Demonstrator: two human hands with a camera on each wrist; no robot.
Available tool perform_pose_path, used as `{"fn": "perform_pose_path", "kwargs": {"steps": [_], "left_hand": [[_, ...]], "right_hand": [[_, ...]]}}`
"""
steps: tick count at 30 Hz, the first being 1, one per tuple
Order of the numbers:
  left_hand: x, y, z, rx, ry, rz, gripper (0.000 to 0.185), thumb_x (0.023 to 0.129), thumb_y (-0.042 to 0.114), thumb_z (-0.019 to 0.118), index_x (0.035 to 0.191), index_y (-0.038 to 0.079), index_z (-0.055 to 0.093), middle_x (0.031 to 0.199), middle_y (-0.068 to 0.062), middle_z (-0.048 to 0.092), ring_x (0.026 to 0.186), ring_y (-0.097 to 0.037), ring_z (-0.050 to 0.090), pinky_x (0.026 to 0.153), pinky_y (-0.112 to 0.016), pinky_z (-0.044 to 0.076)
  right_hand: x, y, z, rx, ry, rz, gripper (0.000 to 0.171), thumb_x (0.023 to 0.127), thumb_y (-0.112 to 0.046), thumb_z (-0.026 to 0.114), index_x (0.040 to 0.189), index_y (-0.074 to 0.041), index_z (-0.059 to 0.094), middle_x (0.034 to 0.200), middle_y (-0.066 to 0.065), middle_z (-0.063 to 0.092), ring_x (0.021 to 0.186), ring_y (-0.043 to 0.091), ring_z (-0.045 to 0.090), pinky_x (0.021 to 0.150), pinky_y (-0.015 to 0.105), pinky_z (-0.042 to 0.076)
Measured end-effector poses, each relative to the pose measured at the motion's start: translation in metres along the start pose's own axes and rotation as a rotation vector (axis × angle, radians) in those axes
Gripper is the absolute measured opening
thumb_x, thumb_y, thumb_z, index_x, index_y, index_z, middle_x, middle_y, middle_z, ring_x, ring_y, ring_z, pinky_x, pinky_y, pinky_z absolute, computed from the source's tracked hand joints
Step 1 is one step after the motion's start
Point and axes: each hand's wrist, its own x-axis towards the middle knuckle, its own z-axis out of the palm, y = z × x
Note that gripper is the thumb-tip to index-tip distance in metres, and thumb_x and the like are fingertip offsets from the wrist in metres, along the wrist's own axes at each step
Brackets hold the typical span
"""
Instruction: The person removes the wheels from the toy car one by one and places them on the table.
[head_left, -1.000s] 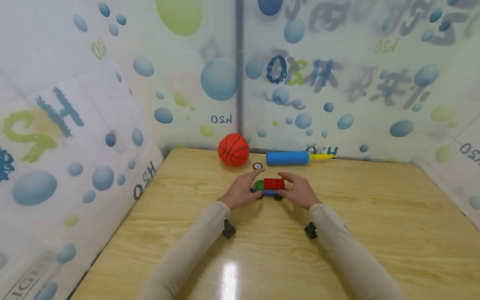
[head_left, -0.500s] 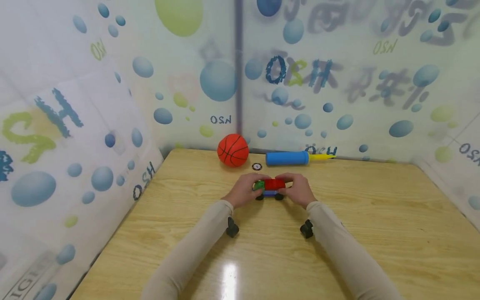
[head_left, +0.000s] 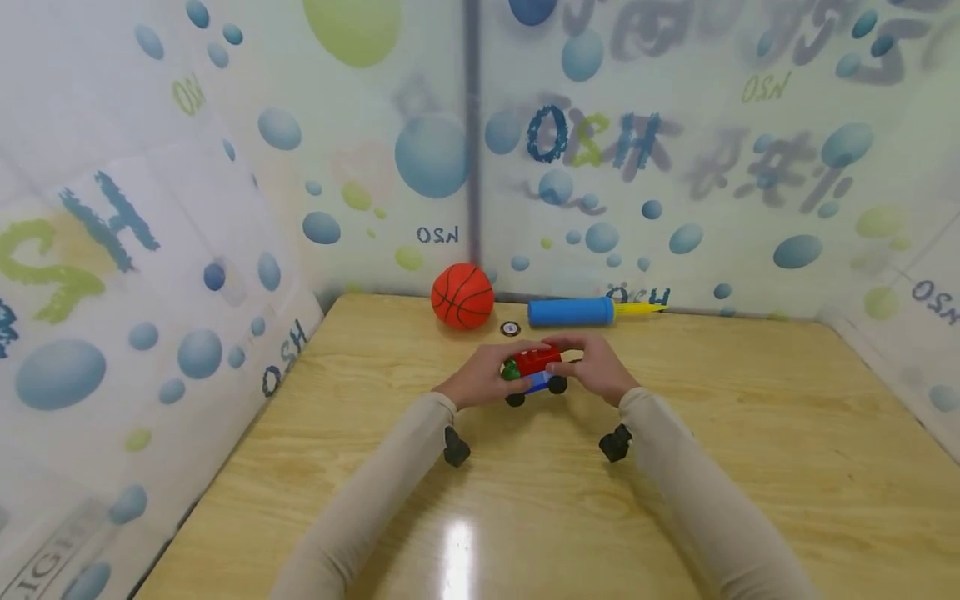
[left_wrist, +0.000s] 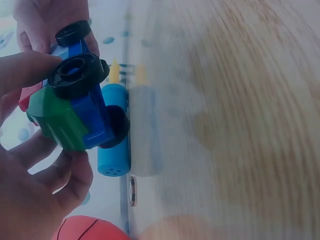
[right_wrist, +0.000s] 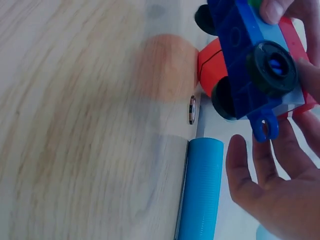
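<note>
Both hands lift the toy brick truck [head_left: 534, 372] off the counter [head_left: 675, 467], tilted: left hand [head_left: 480, 379] grips its green front, right hand [head_left: 596, 371] its rear, steadying both ends.

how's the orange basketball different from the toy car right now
The small orange basketball is a round ball of one colour with black lines; the red, green and blue block toy car is boxy, with black wheels. The basketball rests untouched on the wooden table; the car is gripped by left hand and right hand.
</note>
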Motion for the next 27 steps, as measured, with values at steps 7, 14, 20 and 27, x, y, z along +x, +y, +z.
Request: {"fn": "perform_pose_path", "kwargs": {"steps": [7,14,20,27], "left_hand": [[-0.0013,-0.0027,0.0003,-0.029,-0.049,-0.005,0.062,0.095,0.023,0.069,0.149,0.036,0.044,0.144,-0.004,0.057,0.118,-0.021,0.057,0.097,-0.037,0.053],[-0.0024,-0.0025,0.0007,-0.113,-0.118,-0.062,0.073,0.088,0.021,0.077,0.15,0.038,0.041,0.148,-0.002,0.052,0.123,-0.022,0.055,0.101,-0.04,0.052],[-0.0027,-0.0005,0.0001,-0.165,-0.164,-0.109,0.07,0.085,0.018,0.08,0.143,0.035,0.045,0.131,-0.006,0.06,0.108,-0.023,0.058,0.088,-0.035,0.054],[-0.0051,-0.001,-0.0005,-0.214,-0.08,-0.147,0.066,0.088,0.02,0.078,0.14,0.037,0.042,0.128,-0.006,0.06,0.106,-0.024,0.06,0.086,-0.035,0.056]], "right_hand": [[-0.0004,-0.0044,0.0037,0.021,-0.025,0.034,0.043,0.092,-0.011,0.071,0.134,-0.011,0.063,0.135,0.013,0.064,0.128,0.035,0.054,0.106,0.054,0.046],[-0.0022,-0.008,0.0077,0.023,-0.048,0.0,0.043,0.091,-0.013,0.073,0.133,-0.01,0.064,0.134,0.012,0.065,0.128,0.034,0.055,0.101,0.049,0.052],[-0.0011,-0.0037,0.0076,-0.029,-0.082,-0.094,0.041,0.091,-0.019,0.074,0.13,-0.01,0.065,0.122,0.012,0.07,0.114,0.029,0.063,0.09,0.039,0.056],[-0.0074,-0.0008,0.0024,-0.071,0.017,-0.151,0.036,0.097,-0.023,0.067,0.13,-0.009,0.065,0.125,0.013,0.07,0.113,0.03,0.065,0.095,0.047,0.055]]}}
